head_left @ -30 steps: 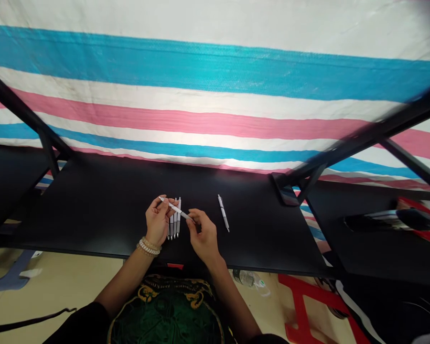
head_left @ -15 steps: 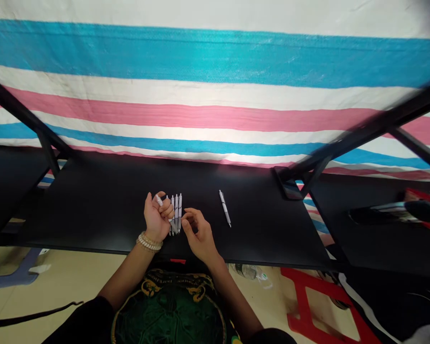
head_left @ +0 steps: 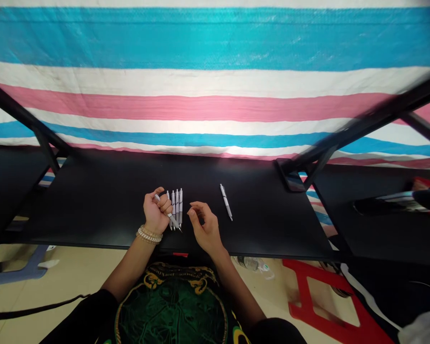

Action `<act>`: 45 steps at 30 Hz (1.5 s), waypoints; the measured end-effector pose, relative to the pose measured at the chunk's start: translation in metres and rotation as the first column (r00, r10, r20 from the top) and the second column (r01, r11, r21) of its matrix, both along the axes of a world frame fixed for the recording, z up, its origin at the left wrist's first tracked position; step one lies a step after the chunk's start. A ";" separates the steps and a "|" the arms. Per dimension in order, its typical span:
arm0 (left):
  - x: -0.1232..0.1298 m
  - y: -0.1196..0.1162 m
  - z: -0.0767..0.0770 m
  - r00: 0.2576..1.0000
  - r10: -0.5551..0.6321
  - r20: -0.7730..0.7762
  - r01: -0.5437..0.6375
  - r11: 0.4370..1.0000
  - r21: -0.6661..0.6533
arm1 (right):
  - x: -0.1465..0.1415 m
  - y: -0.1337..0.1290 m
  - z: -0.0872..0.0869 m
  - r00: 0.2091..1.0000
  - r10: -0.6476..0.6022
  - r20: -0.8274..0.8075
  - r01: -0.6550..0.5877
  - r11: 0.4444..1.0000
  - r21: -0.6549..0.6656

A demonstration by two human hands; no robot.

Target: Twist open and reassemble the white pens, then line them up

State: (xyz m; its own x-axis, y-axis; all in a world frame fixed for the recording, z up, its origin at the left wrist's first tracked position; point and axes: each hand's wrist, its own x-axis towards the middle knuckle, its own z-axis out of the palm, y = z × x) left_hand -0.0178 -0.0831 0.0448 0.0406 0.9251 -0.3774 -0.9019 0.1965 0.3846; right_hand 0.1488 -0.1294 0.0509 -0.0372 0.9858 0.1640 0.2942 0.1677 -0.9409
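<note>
slim white pen (head_left: 173,220), clenched, left hand (head_left: 156,211)

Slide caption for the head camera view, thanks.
Left hand grips a white pen beside a row of pens on a black table.

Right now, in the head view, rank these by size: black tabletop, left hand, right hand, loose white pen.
1. Black tabletop, clearly largest.
2. Left hand and right hand: they look alike, so I won't rank them.
3. Loose white pen, smallest.
</note>
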 end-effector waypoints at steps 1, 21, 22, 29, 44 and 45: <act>0.000 0.001 0.000 1.000 -0.006 -0.007 0.006 1.000 -0.007 | 0.001 0.000 0.000 1.000 -0.008 0.001 0.008 1.000 0.002; 0.009 0.001 0.009 0.995 -0.095 -0.021 0.096 0.995 0.041 | 0.009 -0.002 0.005 0.977 0.187 0.105 -0.190 0.982 0.016; 0.012 0.001 0.009 0.996 -0.092 -0.020 0.093 0.995 0.045 | 0.007 -0.002 0.006 0.960 0.245 0.139 -0.249 0.968 0.015; 0.023 0.001 -0.006 0.932 -0.154 -0.328 0.191 0.978 0.085 | 0.007 -0.005 -0.011 0.917 0.193 0.350 -0.220 0.975 0.040; -0.017 -0.005 -0.062 -0.061 0.459 -0.886 0.489 0.788 0.374 | 0.024 -0.005 -0.029 0.778 0.051 0.626 -0.136 0.987 0.089; -0.017 -0.006 -0.065 -0.106 0.454 -0.885 0.518 0.785 0.341 | 0.013 -0.004 -0.029 0.770 0.116 0.627 -0.187 0.981 0.048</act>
State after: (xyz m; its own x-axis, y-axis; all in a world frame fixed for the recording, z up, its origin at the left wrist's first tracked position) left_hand -0.0348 -0.0893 -0.0200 0.1541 0.9038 0.3992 0.5237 -0.4174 0.7427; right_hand 0.1616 -0.1332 0.0216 -0.3134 0.9374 0.1518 0.7687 0.3443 -0.5390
